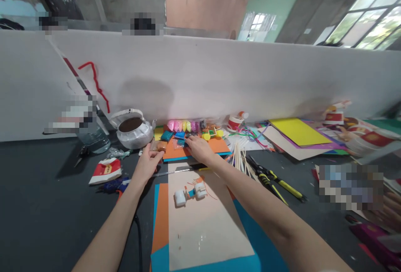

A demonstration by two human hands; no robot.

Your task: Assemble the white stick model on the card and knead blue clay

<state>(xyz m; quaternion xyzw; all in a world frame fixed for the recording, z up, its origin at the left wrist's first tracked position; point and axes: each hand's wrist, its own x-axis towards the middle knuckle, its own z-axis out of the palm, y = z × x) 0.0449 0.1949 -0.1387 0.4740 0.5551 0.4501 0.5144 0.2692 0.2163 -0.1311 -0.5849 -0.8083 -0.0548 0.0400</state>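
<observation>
At the left end of the orange sheet (205, 147), my left hand (148, 164) has its thumb and fingers closed around the edge of a small clear packet of brown modelling clay (161, 146). My right hand (199, 148) reaches over the same sheet, its fingers bent down among the clay packets. Their tips are partly hidden, so what they pinch is unclear. Just left of those fingers lies a teal clay packet (181, 143). Blue (179, 135) and dark teal (167, 136) packets lie behind. Farther back sits a row of pink, yellow and purple packets (184, 126).
Between my forearms, a white and blue small assembly (189, 193) rests on a cream sheet (203, 230). Left are a silver-wrapped pot (133, 138), a red-white packet (106, 171) and a blue glue gun (115, 184). Right are wooden sticks (239, 159), pliers (269, 178) and coloured sheets (297, 132).
</observation>
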